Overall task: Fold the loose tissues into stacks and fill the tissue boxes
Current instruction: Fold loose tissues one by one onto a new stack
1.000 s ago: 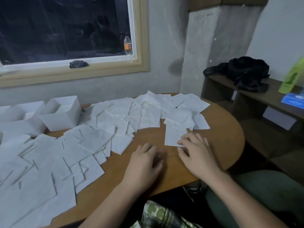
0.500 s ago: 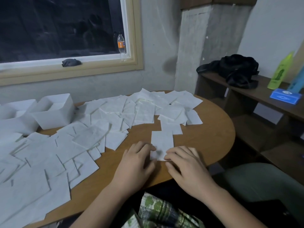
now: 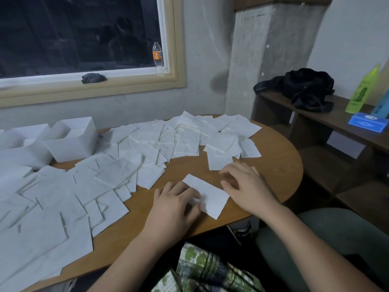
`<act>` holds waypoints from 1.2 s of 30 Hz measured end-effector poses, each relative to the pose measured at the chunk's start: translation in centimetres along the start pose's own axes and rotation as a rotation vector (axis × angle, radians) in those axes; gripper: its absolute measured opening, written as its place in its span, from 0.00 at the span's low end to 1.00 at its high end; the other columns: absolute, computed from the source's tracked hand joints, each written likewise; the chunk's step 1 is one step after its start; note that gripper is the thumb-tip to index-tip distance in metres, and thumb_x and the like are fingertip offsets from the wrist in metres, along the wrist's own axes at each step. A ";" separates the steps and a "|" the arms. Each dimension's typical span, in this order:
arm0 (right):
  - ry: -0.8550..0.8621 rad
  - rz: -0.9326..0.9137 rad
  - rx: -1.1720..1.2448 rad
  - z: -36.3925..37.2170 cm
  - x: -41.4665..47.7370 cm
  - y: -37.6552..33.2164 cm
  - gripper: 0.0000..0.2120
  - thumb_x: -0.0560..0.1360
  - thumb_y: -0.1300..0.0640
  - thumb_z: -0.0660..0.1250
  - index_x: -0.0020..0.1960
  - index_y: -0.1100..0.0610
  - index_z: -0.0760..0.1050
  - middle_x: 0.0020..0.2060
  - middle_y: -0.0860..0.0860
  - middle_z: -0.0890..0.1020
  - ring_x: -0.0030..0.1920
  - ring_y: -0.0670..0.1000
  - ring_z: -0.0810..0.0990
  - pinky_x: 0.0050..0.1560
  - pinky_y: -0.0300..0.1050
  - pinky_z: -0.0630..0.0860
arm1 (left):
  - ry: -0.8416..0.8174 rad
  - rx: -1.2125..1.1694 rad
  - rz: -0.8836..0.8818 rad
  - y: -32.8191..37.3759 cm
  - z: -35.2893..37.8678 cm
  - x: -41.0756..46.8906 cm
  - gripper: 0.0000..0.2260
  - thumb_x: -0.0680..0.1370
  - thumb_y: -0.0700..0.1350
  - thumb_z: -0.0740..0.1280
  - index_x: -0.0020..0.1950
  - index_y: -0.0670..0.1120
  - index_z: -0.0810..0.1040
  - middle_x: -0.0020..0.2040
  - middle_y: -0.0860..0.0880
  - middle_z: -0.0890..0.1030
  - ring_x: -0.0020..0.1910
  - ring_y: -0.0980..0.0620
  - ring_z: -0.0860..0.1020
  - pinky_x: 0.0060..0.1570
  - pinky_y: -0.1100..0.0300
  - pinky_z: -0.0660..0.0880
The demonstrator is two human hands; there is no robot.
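One white tissue (image 3: 208,194) lies at an angle on the brown round table (image 3: 273,175), near its front edge. My left hand (image 3: 174,205) covers the tissue's left corner, thumb and fingers pinching a lifted bit of it. My right hand (image 3: 246,186) rests with relaxed, spread fingers at the tissue's right edge. Several loose tissues (image 3: 147,148) overlap across the table's middle, back and left. Two white open tissue boxes (image 3: 71,142) (image 3: 19,148) stand at the back left; the nearer holds some tissues.
A dark wooden shelf (image 3: 328,119) to the right carries a black bag (image 3: 305,89), a green bottle (image 3: 362,91) and a blue box (image 3: 367,122). An orange-labelled bottle (image 3: 157,55) stands on the window sill. A green chair seat (image 3: 336,239) sits at lower right.
The single tissue slid from the pile's edge toward me and now lies turned diagonally. My left hand moved onto its left corner; my right hand shifted to its right side.
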State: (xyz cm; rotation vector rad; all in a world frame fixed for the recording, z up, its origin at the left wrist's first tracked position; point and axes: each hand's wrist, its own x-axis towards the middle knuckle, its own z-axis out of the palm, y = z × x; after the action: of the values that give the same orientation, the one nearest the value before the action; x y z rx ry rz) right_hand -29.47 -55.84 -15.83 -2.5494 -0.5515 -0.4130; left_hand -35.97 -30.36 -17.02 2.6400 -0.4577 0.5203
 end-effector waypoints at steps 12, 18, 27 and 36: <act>0.001 0.136 -0.142 1.2 1.9 1.3 0.11 0.84 0.47 0.65 0.64 0.47 0.79 0.59 0.43 0.77 0.64 0.48 0.73 0.69 0.51 0.69 | 0.019 0.028 -0.017 -0.2 -0.5 -0.1 0.10 0.80 0.63 0.62 0.48 0.59 0.78 0.46 0.60 0.73 0.49 0.55 0.69 0.51 0.50 0.73; 0.062 0.096 -0.132 1.0 1.3 1.2 0.06 0.82 0.49 0.67 0.46 0.44 0.74 0.47 0.40 0.75 0.52 0.47 0.74 0.60 0.53 0.69 | 0.002 -0.015 -0.005 -0.2 -0.8 -0.1 0.11 0.81 0.63 0.62 0.46 0.58 0.77 0.44 0.59 0.74 0.46 0.57 0.71 0.50 0.52 0.73; 0.123 0.137 0.314 -1.5 0.1 -1.3 0.05 0.83 0.54 0.70 0.48 0.48 0.79 0.48 0.40 0.80 0.53 0.43 0.78 0.50 0.33 0.71 | 0.071 -0.361 -0.171 0.3 -2.5 -0.1 0.04 0.80 0.51 0.72 0.48 0.59 0.80 0.40 0.58 0.80 0.47 0.55 0.80 0.41 0.66 0.73; 0.113 0.033 0.673 -4.7 -2.1 -6.4 0.03 0.84 0.54 0.70 0.52 0.53 0.80 0.48 0.48 0.84 0.53 0.53 0.82 0.57 0.48 0.78 | 0.248 -0.606 -0.430 -0.2 -3.7 0.2 0.20 0.77 0.54 0.78 0.66 0.62 0.75 0.57 0.65 0.78 0.57 0.63 0.79 0.45 0.70 0.74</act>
State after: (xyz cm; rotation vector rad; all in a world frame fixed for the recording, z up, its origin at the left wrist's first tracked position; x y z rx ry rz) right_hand -35.04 -53.87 -10.17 -1.8763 -0.5001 -0.2921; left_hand -36.75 -28.56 -13.91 1.9752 0.0393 0.4676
